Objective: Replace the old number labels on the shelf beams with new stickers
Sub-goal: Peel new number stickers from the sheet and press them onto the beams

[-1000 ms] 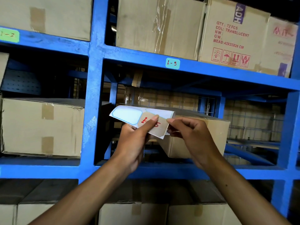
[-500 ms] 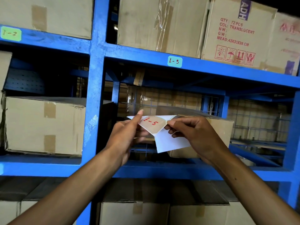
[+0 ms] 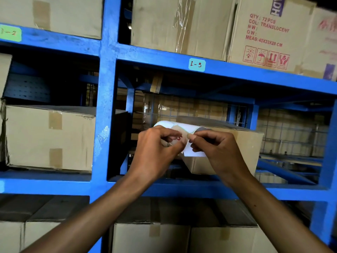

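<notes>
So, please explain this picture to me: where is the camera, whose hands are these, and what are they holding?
The camera sits on a person's head and looks forward and down, so these are that person's own bare hands. The left hand and right hand together pinch a curled white sticker sheet with a tan label that has red writing. Behind them stands a blue shelf rack loaded with cardboard boxes. The upper beam carries labels reading 1-2 and 1-3.

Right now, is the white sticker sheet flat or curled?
Curled: the sticker sheet arches over both hands, left hand and right hand pinching it.
</notes>
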Tool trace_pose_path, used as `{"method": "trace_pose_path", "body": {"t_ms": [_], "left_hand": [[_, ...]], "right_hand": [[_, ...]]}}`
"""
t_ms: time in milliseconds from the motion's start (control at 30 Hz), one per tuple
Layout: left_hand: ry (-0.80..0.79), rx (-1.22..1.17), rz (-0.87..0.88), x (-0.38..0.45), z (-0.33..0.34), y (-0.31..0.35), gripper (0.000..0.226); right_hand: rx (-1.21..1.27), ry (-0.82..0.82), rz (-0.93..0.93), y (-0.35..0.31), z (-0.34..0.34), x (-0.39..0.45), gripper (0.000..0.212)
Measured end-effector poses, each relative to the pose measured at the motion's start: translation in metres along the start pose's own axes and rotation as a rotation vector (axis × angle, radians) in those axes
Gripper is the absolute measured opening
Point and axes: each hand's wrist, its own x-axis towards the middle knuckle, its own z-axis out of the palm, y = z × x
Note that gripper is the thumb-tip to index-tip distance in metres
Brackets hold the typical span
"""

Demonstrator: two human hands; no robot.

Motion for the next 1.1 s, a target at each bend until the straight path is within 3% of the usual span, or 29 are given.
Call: {"method": "trace_pose_path", "body": {"t_ms": [133, 267, 533, 767, 933, 1100], "left_hand": [[-0.030, 0.055, 0.063, -0.003, 0.004, -0.001, 0.019], [-0.037, 0.023, 0.065, -0.005, 0.005, -0.002, 0.013], [-0.097, -0.105, -0.027, -0.001, -0.003, 0.002, 0.005], [-0.208, 0.019, 0.028, 0.005, -0.011, -0.004, 0.010], [-0.261, 0.054, 0.067, 0.005, -0.015, -0.010, 0.011], [-0.211, 0.087, 0.042, 0.003, -0.013, -0.016, 0.013]], "right_hand": [[0.154, -0.004, 0.169, 0.001, -0.001, -0.002, 0.020], [0.134, -0.009, 0.174, 0.003, -0.002, -0.001, 0.020], [-0.164, -0.141, -0.059, 0.006, -0.003, -0.003, 0.017], [-0.411, -0.156, -0.207, 0.009, 0.006, -0.005, 0.015], [-0.496, -0.202, -0.252, 0.009, 0.012, -0.007, 0.019], [-0.570, -0.199, -0.264, 0.011, 0.017, -0.011, 0.021]]}}
